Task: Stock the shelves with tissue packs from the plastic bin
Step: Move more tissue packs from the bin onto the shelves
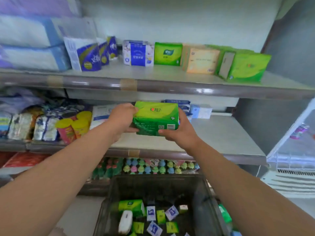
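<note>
Green plastic wraps the tissue pack (156,118), held in the air before the middle shelf (225,133), above the dark bin (153,188). The left hand (121,120) covers its left end, fingers curled round it. The right hand (179,132) grips the lower right corner, fingers hidden behind. The top is lighter and carries a logo, the underside darker with a barcode; the print is too blurred to read. The frame cuts off the bin's near edge.

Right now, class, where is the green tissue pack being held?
In the head view the green pack is at centre, gripped between the left hand and right hand, in front of the middle shelf and above the bin.
</note>
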